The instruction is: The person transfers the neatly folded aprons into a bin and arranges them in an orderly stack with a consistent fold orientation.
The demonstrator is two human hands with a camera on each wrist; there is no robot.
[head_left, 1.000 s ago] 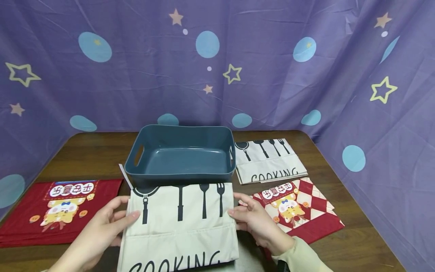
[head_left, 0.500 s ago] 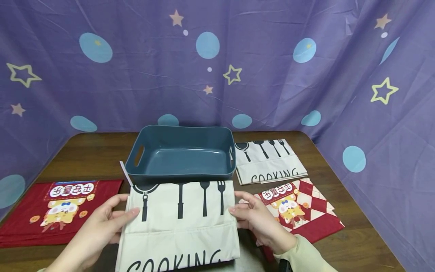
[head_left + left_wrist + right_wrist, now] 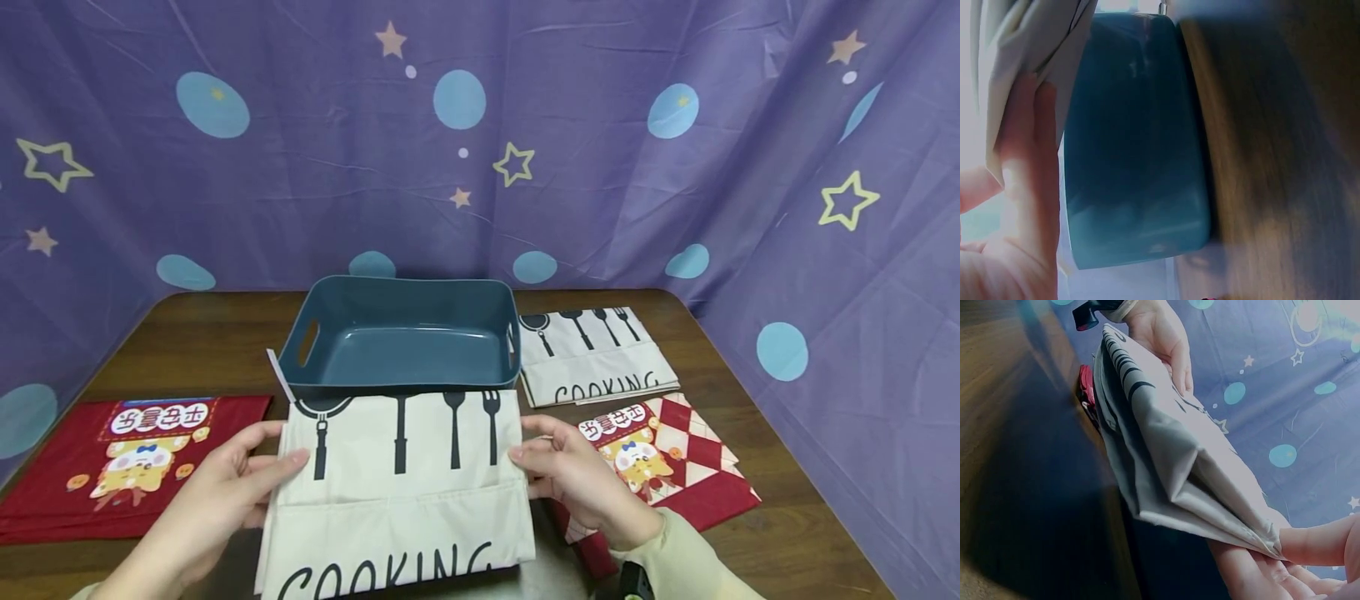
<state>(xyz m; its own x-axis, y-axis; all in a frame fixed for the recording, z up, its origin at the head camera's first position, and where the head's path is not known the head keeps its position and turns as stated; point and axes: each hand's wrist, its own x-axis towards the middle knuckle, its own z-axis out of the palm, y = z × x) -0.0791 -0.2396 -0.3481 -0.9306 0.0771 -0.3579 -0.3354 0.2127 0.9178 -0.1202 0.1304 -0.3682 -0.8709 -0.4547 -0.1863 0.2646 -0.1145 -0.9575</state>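
Note:
A folded cream apron (image 3: 397,500), printed with black kitchen utensils and the word COOKING, is held up in front of the teal plastic bin (image 3: 412,302). My left hand (image 3: 232,479) pinches its left edge, thumb on the front and fingers behind. On the opposite edge, my right hand (image 3: 581,475) pinches the cloth the same way. In the right wrist view several folded layers of the apron (image 3: 1166,444) show between the hands. A white strap (image 3: 281,375) sticks up from its top left corner. The bin's bottom is bare.
On the left lies a folded red apron (image 3: 56,483) with a cartoon dog print. To the right of the bin sits another folded COOKING apron (image 3: 600,367), and before it a red-and-cream checked one (image 3: 705,450). A purple curtain (image 3: 480,225) hangs behind the wooden table (image 3: 795,533).
Both hands have raised the cream apron slightly toward the bin, so its top edge now overlaps the bin's front in the head view. The grip is unchanged and the other aprons stay put.

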